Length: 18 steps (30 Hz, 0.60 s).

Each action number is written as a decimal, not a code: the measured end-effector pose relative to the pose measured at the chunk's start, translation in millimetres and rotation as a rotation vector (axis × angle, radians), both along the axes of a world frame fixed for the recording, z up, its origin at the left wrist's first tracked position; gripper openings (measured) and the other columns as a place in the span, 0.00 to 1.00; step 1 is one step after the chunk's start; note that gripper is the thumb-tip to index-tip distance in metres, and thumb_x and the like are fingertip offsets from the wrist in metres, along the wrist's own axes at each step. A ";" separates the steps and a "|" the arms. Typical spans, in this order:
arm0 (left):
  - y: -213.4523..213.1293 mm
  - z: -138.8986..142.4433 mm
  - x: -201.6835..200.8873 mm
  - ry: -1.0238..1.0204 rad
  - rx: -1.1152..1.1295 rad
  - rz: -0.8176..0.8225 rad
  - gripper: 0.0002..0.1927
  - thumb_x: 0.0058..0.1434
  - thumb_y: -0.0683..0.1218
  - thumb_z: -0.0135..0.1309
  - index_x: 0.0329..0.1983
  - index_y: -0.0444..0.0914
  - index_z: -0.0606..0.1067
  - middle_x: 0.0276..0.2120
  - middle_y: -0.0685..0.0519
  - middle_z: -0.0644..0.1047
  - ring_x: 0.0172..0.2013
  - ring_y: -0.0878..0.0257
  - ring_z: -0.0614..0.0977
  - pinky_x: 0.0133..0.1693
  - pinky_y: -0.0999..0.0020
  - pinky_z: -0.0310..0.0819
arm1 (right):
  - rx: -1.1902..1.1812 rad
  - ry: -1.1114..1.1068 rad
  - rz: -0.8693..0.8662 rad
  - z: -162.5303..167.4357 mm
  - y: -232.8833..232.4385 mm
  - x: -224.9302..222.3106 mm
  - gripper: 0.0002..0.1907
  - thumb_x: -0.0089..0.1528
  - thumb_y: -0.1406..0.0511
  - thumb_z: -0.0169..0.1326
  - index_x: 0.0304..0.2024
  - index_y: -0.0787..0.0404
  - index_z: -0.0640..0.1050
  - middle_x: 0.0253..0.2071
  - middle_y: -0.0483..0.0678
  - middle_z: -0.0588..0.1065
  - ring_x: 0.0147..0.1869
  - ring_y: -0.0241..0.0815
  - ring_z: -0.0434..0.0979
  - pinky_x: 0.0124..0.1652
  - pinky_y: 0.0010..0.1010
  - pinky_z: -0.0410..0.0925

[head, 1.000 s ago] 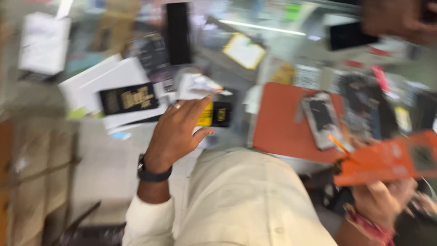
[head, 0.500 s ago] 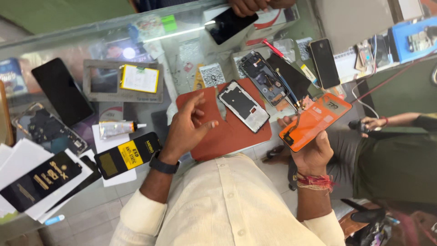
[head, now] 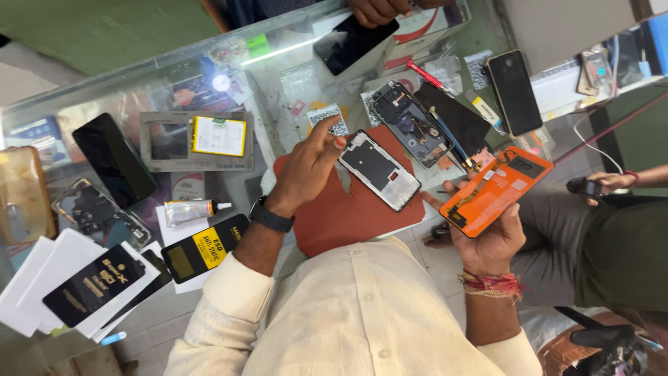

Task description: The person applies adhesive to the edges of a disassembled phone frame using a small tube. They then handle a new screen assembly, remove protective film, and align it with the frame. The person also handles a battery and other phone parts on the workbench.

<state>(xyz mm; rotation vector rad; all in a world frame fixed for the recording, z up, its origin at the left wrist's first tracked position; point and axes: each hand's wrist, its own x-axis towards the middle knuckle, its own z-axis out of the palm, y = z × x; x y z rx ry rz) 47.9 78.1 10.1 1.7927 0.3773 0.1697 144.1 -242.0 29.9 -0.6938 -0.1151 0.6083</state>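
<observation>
While gripped face-up in the right hand (head: pixel 490 240) at four o'clock, orange phone back (head: pixel 495 189) kept level; left hand (head: pixel 306 170), fingers loosely spread and empty, lowered gently toward opened phone frame (head: pixel 379 169) on red mat (head: pixel 348 216) at twelve o'clock.

left hand (head: pixel 309 170): raised at frame centre, fingers loosely spread | right hand (head: pixel 487 237): closed in a grip, centre right
</observation>
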 end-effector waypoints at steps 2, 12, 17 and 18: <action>0.1 4.0 2.8 0.015 0.006 -0.009 0.42 0.70 0.70 0.36 0.72 0.34 0.61 0.48 0.41 0.82 0.50 0.51 0.84 0.52 0.58 0.75 | 0.022 -0.003 0.009 -2.4 -0.9 0.4 0.32 0.70 0.48 0.53 0.68 0.61 0.69 0.58 0.55 0.75 0.69 0.59 0.72 0.71 0.84 0.50; 3.4 7.0 10.1 0.026 -0.003 -0.012 0.45 0.70 0.74 0.33 0.72 0.35 0.61 0.53 0.38 0.79 0.55 0.47 0.82 0.55 0.57 0.74 | -0.026 -0.008 -0.004 -3.4 -4.5 -1.6 0.36 0.70 0.45 0.52 0.69 0.64 0.68 0.59 0.56 0.74 0.68 0.57 0.72 0.72 0.84 0.50; 6.7 9.9 10.9 0.121 -0.048 -0.015 0.46 0.65 0.74 0.32 0.72 0.38 0.61 0.46 0.42 0.82 0.44 0.54 0.85 0.48 0.62 0.77 | 0.024 0.017 -0.020 2.5 -5.6 -4.1 0.35 0.70 0.47 0.52 0.70 0.62 0.68 0.60 0.56 0.74 0.68 0.59 0.72 0.71 0.86 0.51; 7.4 11.0 9.5 0.120 -0.035 -0.014 0.46 0.65 0.75 0.32 0.72 0.38 0.62 0.45 0.43 0.83 0.42 0.55 0.85 0.47 0.62 0.77 | 0.033 0.031 -0.030 2.2 -5.2 -4.7 0.35 0.69 0.47 0.53 0.70 0.64 0.68 0.60 0.56 0.73 0.69 0.59 0.72 0.70 0.86 0.51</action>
